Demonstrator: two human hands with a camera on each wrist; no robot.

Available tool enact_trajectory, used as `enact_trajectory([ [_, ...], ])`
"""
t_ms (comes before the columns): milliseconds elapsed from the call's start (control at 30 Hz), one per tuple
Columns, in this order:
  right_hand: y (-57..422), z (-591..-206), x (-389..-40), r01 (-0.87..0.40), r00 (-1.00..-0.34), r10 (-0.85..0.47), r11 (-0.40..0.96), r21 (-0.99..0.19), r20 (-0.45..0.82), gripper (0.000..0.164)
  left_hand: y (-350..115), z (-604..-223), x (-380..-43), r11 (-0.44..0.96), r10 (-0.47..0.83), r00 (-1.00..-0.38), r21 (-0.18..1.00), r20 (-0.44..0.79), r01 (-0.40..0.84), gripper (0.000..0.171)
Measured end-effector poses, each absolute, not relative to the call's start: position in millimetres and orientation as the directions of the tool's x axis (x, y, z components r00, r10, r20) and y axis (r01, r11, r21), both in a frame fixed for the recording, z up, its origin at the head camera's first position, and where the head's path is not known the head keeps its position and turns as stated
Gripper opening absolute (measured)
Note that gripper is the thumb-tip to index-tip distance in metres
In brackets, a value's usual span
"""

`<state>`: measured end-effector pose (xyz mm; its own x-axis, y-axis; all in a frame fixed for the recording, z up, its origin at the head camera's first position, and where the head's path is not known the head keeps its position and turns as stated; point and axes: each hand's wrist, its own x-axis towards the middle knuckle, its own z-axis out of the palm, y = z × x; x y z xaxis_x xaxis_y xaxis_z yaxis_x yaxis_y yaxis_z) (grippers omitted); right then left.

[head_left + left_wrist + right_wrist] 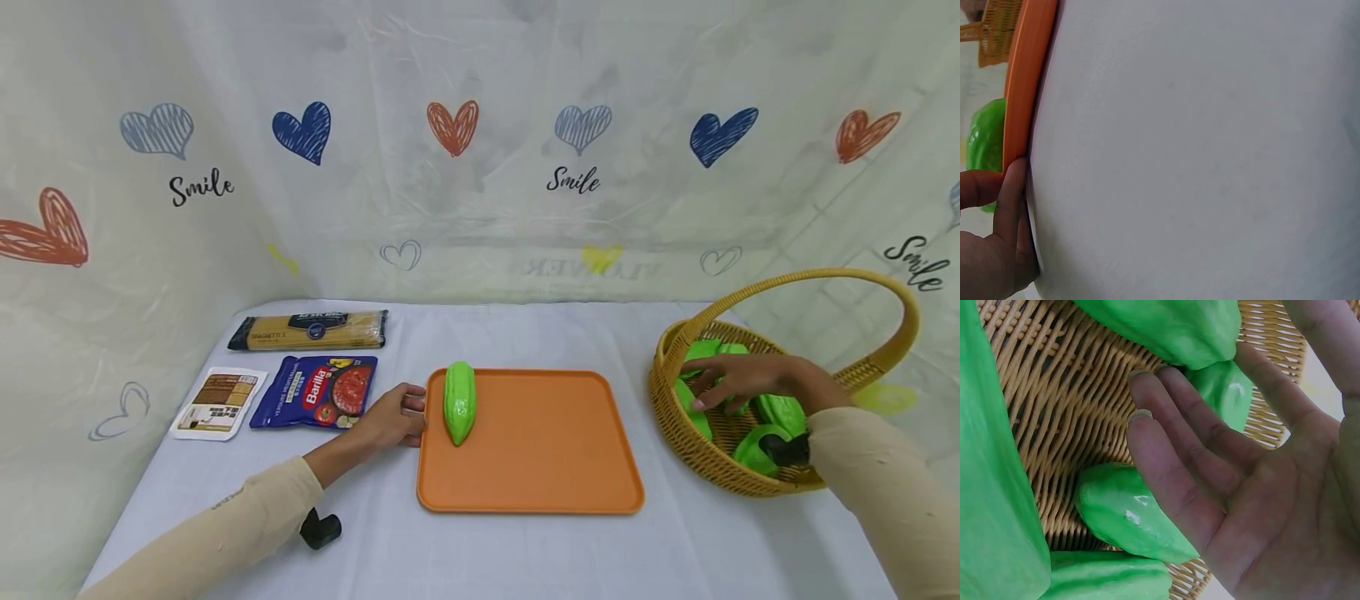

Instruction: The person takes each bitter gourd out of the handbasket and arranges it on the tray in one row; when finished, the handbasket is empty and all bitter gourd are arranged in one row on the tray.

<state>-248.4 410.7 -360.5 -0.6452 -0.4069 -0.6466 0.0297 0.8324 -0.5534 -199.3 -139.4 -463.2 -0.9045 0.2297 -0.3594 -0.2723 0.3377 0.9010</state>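
Note:
In the head view, my left hand point(393, 417) is at the left edge of an orange tray point(540, 467). Its thumb and fingers point(1013, 181) pinch the rim there, as the left wrist view shows. One long, ridged, bright green vegetable, pointed at its near end point(460, 400), lies at the tray's left side. My right hand point(742, 379) reaches into a wicker basket point(675, 425) with its fingers spread and nothing in its palm. Around that hand lie several similar green vegetables point(1135, 512), with woven wicker showing between them.
Left of the tray lie a blue Barilla sauce pouch point(318, 393), a spaghetti packet point(307, 331) and a white-edged flat packet point(219, 404). The basket's tall handle point(810, 275) arches above the right wrist. A white cloth point(525, 558) covers the table.

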Motion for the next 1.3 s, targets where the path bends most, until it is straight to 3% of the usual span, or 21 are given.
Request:
enact_trajectory([
  [467,401.4,-363.5,-250.1,0.049,-0.620,-0.402,0.837,-0.544,-0.674,0.101,-139.1,-465.3,-199.4,0.345,0.230,-0.903,0.899,-0.361,-0.271,0.059],
  [800,396.8,-367.9,-247.5,0.083,-0.643,-0.386,0.823,-0.561,-0.661,0.101,-139.6,-464.2,-198.2,0.345,0.242,-0.904,0.902,-0.352,-0.259,0.059],
  [1300,397.5,-357.4,-241.5,0.003,-0.689,-0.384,0.847,-0.532,-0.615,0.102,-139.5,-462.5,-197.6,0.343,0.234,-0.908,0.904,-0.347,-0.257,0.059],
])
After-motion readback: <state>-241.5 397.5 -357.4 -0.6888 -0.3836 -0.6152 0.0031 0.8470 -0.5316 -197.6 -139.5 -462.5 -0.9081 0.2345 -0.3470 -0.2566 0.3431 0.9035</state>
